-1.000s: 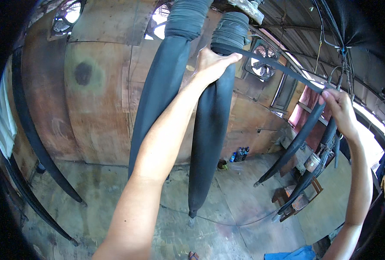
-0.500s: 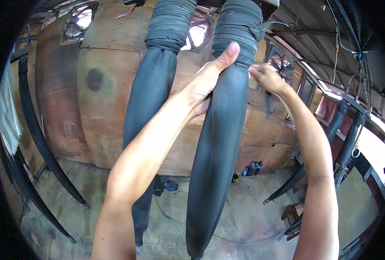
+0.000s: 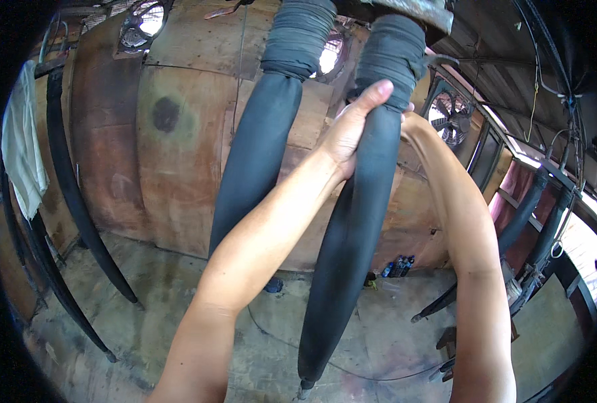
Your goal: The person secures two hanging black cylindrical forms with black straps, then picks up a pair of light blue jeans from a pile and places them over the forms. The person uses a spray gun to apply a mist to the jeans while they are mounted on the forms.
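Both hands gripped the right sleeve [image 3: 352, 235] at one o'clock, the left hand [image 3: 352, 131] with fingers pressed together around it, the right hand [image 3: 406, 121] mostly hidden behind, its bunched top not yet pulled down, the left sleeve [image 3: 258, 154] likewise.

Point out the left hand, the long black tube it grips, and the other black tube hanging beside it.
left hand [image 3: 352, 134], head view, back of the hand.
gripped black tube [image 3: 349, 269], head view, mid-length.
neighbouring black tube [image 3: 254, 161], head view, smooth part below its bunched top.
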`<state>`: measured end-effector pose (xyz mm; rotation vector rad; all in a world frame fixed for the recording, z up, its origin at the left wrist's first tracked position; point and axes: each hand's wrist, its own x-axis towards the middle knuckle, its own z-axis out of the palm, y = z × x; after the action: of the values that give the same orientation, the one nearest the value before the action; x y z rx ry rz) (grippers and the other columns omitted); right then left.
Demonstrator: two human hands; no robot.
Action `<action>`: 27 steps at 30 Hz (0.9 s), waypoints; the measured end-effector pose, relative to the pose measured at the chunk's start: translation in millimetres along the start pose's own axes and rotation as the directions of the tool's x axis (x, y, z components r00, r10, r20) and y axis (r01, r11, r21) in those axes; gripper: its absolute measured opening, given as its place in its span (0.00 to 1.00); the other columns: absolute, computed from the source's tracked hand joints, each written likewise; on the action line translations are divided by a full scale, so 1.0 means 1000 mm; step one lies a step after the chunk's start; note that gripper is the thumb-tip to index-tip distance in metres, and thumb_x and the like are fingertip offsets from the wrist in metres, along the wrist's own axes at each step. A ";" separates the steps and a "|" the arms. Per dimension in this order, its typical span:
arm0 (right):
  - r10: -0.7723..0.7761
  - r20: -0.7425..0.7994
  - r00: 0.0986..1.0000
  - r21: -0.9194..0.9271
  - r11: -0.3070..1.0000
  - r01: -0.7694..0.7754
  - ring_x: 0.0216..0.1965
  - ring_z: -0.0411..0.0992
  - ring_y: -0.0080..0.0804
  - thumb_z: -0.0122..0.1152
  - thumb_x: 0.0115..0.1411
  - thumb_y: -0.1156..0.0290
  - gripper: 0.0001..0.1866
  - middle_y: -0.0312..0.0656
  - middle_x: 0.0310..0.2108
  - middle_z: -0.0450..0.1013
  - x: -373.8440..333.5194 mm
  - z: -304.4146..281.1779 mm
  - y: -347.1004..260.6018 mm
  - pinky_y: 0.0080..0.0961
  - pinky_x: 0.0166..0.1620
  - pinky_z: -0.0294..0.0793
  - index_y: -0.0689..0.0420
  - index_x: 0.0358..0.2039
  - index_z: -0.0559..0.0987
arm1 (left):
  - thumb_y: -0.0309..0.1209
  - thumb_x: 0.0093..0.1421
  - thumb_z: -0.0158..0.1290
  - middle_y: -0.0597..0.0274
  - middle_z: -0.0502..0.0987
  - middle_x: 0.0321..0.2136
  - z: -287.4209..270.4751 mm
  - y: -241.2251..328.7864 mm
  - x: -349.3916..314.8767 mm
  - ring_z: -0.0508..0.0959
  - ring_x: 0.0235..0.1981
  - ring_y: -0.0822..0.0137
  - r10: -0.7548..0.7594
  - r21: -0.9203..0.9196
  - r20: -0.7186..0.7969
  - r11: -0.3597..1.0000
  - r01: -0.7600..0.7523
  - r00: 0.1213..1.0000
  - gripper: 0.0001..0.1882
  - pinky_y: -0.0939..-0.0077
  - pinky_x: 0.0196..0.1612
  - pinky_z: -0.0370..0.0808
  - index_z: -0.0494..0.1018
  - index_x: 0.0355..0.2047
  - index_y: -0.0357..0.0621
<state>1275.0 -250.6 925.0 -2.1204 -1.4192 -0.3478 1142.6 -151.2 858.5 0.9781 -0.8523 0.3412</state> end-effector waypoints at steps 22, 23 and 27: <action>-0.047 -0.043 0.998 -0.544 0.839 0.016 0.46 0.75 0.60 0.52 0.52 0.69 0.19 0.70 0.38 0.75 -0.030 0.010 -0.153 0.46 0.51 0.74 0.73 0.36 0.80 | 0.42 0.49 0.65 0.42 0.74 0.47 -0.019 -0.059 0.032 0.76 0.49 0.46 0.764 0.888 -0.274 0.433 -0.151 0.584 0.32 0.57 0.54 0.71 0.68 0.48 0.35; -0.037 -0.026 0.999 -0.609 0.793 0.013 0.44 0.76 0.61 0.52 0.53 0.66 0.19 0.68 0.37 0.76 -0.030 0.010 -0.155 0.46 0.50 0.74 0.72 0.35 0.81 | 0.43 0.50 0.64 0.41 0.75 0.47 -0.019 -0.056 0.029 0.74 0.51 0.44 0.729 0.867 -0.297 0.477 -0.147 0.617 0.33 0.54 0.54 0.70 0.67 0.50 0.34; -0.020 -0.175 0.984 -0.565 0.821 -0.084 0.42 0.76 0.62 0.53 0.54 0.65 0.18 0.66 0.35 0.76 -0.041 0.016 -0.164 0.44 0.49 0.75 0.69 0.33 0.81 | 0.42 0.49 0.65 0.45 0.76 0.43 -0.019 -0.037 0.021 0.76 0.48 0.49 0.634 0.877 -0.259 0.471 -0.098 0.729 0.33 0.55 0.50 0.72 0.67 0.51 0.39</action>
<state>1107.6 -226.5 941.4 -2.4935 -1.2769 -1.0342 1187.1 -157.3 847.5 1.4306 -0.2922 1.4962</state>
